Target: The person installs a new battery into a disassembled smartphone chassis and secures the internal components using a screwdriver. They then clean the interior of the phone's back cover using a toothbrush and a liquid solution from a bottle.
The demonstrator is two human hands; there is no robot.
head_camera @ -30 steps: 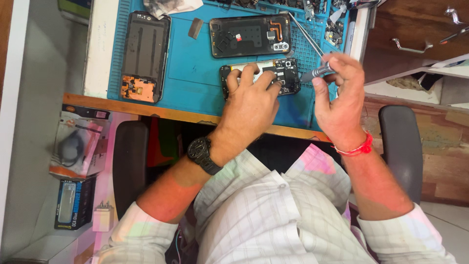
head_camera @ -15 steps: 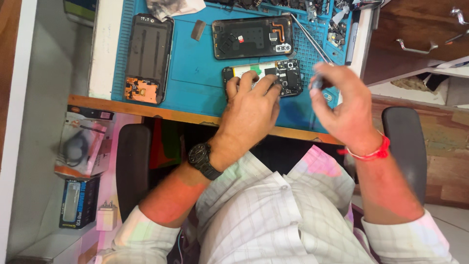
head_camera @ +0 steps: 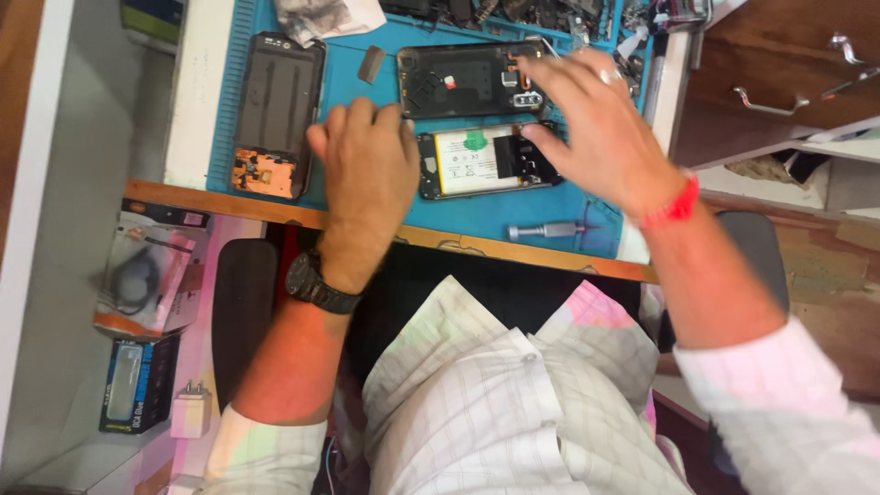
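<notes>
An opened phone (head_camera: 477, 162) with its white battery showing lies on the blue work mat (head_camera: 587, 197). My left hand (head_camera: 367, 165) rests palm down on the mat, fingers by the phone's left end, holding nothing. My right hand (head_camera: 596, 124) hovers with spread fingers over the phone's right end, thumb at its dark circuit board. Under its fingertips lies a second, black phone frame (head_camera: 458, 81). A silver screwdriver (head_camera: 548, 230) lies loose on the mat near the front edge. I cannot tell if the right fingers pinch a small part.
A dark phone back (head_camera: 275, 105) with an orange board lies at the mat's left. Loose parts and tools (head_camera: 550, 14) pile along the far edge. Boxes (head_camera: 147, 275) and a white charger plug (head_camera: 191, 410) sit at the left. Wooden drawers (head_camera: 779, 82) stand at the right.
The screwdriver has left my right hand and now lies on the mat. My left hand slid left off the phone, uncovering the battery. My right hand moved up and left over the phone.
</notes>
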